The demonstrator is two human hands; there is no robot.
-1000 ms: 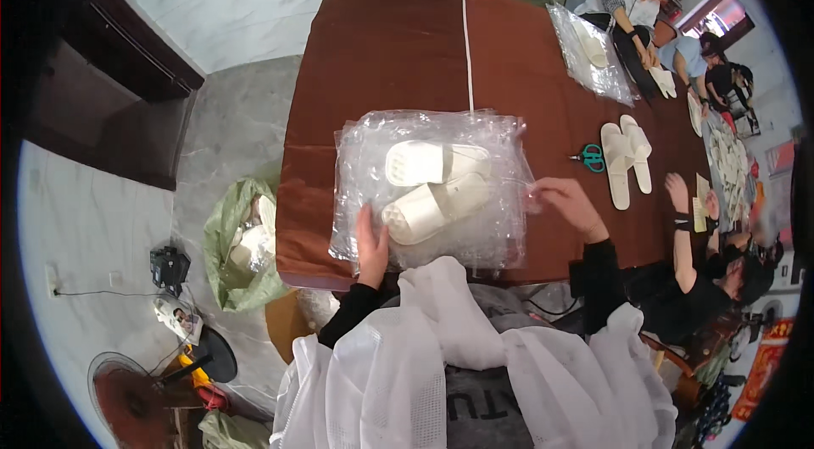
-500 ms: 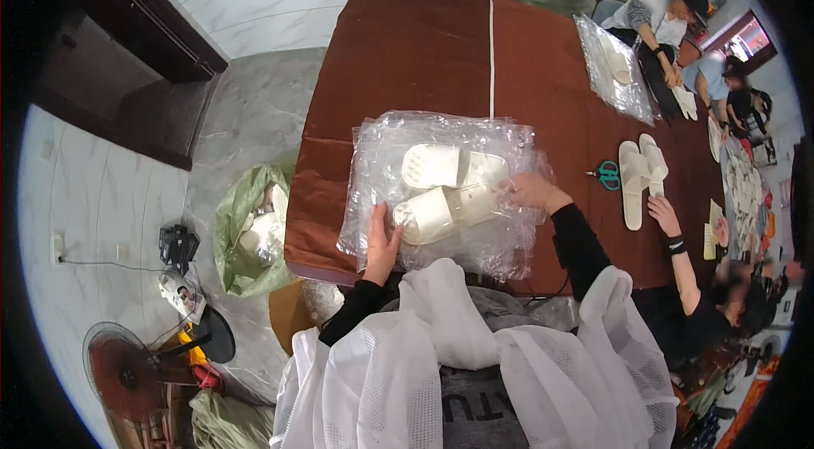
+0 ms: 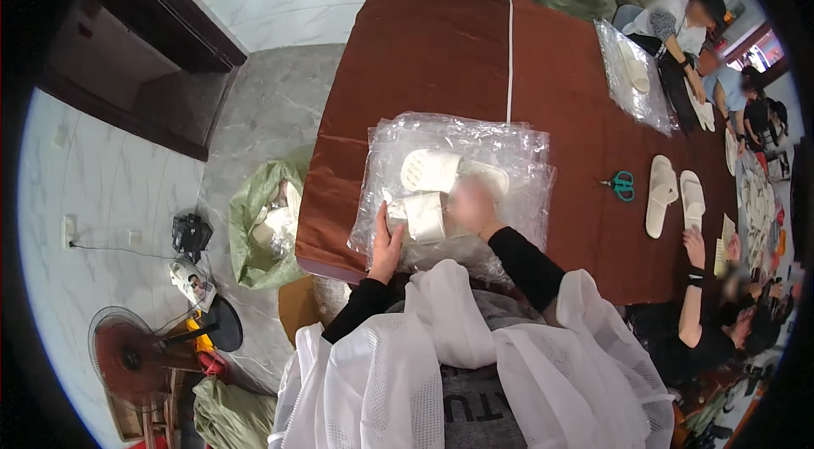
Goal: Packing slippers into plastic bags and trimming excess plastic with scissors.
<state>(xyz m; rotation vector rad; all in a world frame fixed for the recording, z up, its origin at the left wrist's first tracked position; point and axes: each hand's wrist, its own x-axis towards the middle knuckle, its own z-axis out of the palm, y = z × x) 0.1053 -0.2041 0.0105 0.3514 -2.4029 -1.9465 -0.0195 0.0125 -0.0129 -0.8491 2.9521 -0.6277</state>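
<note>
Two cream slide slippers lie on a stack of clear plastic bags (image 3: pixel 532 144) in front of me. The upper slipper (image 3: pixel 431 171) points left, its right end showing beyond my hand. Against the left end of the lower slipper (image 3: pixel 426 218) rests my left hand (image 3: pixel 387 250), fingers stretched and thumb apart. My right hand (image 3: pixel 473 205) is over the right part of the lower slipper and hides it. Motion smears its fingers, so their grip cannot be made out.
Teal-handled scissors (image 3: pixel 622 186) lie right on the brown-covered table (image 3: pixel 424 50). Beyond them a co-worker's hand (image 3: pixel 694 244) touches one of two slippers. A bagged slipper (image 3: pixel 636 72) lies far right. A green sack (image 3: pixel 246 233) stands on the floor left.
My right hand has moved left from the bags' right side to the lower slipper. The co-worker's two slippers now lie farther apart. The whole view has shifted slightly.
</note>
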